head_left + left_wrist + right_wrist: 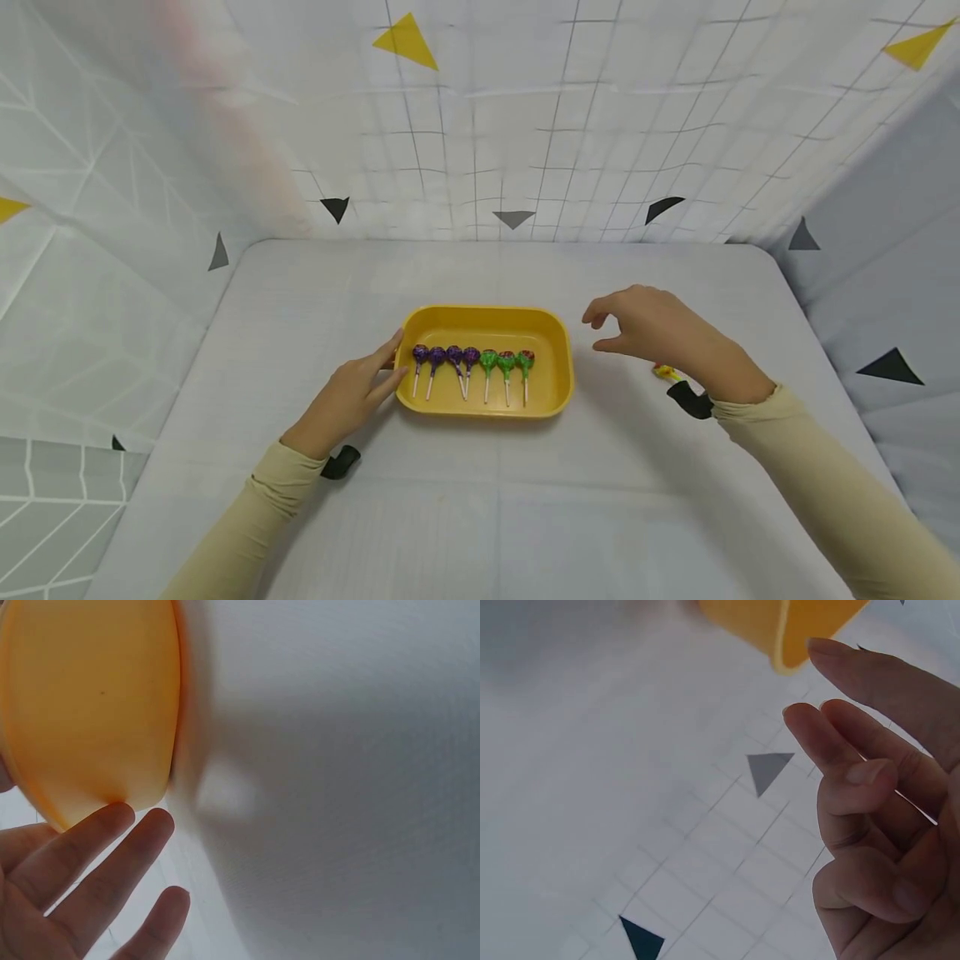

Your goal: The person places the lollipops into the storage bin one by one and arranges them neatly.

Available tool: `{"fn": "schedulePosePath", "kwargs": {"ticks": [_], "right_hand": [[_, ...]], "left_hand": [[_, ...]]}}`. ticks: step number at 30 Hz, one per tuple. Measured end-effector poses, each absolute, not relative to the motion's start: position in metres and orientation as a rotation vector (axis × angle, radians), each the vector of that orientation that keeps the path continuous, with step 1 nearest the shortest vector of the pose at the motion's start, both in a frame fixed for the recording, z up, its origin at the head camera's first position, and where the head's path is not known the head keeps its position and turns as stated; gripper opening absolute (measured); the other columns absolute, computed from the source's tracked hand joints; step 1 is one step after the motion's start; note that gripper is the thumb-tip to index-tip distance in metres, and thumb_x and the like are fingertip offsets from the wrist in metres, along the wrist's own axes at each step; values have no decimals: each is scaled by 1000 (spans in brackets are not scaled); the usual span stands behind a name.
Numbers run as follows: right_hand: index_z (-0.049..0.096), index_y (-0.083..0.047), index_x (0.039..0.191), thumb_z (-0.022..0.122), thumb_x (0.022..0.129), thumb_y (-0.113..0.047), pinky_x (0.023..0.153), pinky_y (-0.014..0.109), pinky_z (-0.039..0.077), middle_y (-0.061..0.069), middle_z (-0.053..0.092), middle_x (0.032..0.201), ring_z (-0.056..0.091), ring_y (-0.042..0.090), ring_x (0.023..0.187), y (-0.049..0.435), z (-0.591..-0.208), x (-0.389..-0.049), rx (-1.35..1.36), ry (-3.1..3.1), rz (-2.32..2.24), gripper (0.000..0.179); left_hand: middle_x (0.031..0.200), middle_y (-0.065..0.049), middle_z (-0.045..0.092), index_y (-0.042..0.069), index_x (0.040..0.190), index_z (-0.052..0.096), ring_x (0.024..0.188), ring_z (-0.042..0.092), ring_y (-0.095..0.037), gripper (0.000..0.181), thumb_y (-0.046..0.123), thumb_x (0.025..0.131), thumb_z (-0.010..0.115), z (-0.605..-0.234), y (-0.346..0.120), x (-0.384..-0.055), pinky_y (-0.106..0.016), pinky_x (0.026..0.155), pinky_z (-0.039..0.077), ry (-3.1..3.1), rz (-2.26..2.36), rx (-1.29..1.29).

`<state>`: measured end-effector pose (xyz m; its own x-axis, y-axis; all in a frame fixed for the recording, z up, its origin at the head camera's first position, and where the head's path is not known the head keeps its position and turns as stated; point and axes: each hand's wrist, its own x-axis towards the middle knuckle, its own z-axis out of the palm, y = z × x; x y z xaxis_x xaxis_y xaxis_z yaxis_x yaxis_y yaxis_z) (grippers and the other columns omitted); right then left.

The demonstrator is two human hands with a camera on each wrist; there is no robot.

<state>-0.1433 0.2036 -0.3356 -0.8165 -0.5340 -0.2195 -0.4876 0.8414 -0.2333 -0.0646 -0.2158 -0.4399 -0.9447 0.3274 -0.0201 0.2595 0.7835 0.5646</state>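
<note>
A shallow yellow tray lies on the white table. Inside it is a row of wrapped lollipops: several purple lollipops to the left, three green lollipops to their right, sticks toward me. My left hand holds the tray's left end, thumb over the rim and fingertips against the outer wall; the left wrist view shows the fingers fairly straight there. To the right of the tray, my right hand hovers with nothing in it, thumb and index finger apart, the other fingers bent in the right wrist view.
A yellow-and-red lollipop lies on the table, partly covered by my right wrist. Black wrist camera mounts show below both wrists. White patterned sheets hang behind the table and at its sides.
</note>
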Motion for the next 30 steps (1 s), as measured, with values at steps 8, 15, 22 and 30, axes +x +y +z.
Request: {"fn": "schedulePosePath", "kwargs": {"ticks": [8, 15, 22, 30], "right_hand": [[76, -16, 114, 87, 84, -23, 81, 44, 58, -4, 77, 102, 65, 17, 86, 230, -345, -139, -716, 2756, -195, 32], [76, -14, 115, 86, 84, -21, 81, 47, 58, -2, 78, 103, 68, 23, 94, 248, -352, -134, -677, 2756, -186, 33], [76, -12, 118, 87, 83, -19, 79, 46, 57, 1, 78, 107, 69, 27, 98, 268, -363, -134, -641, 2753, -213, 36], [77, -10, 117, 88, 83, -23, 76, 45, 57, 3, 78, 109, 70, 28, 98, 287, -377, -135, -593, 2769, -238, 39]], "left_hand": [[138, -15, 68, 15, 165, 27, 127, 66, -31, 64, 38, 110, 51, -438, -216, -65, -52, 111, 50, 2869, 884, 506], [140, -15, 67, 16, 165, 27, 127, 66, -31, 65, 40, 110, 50, -439, -216, -65, -52, 111, 51, 2866, 884, 497], [141, -15, 66, 16, 165, 27, 127, 66, -31, 64, 39, 110, 51, -439, -217, -64, -52, 111, 50, 2865, 888, 491], [140, -15, 66, 15, 165, 27, 128, 66, -30, 64, 38, 110, 51, -439, -216, -65, -52, 111, 51, 2859, 901, 499]]}}
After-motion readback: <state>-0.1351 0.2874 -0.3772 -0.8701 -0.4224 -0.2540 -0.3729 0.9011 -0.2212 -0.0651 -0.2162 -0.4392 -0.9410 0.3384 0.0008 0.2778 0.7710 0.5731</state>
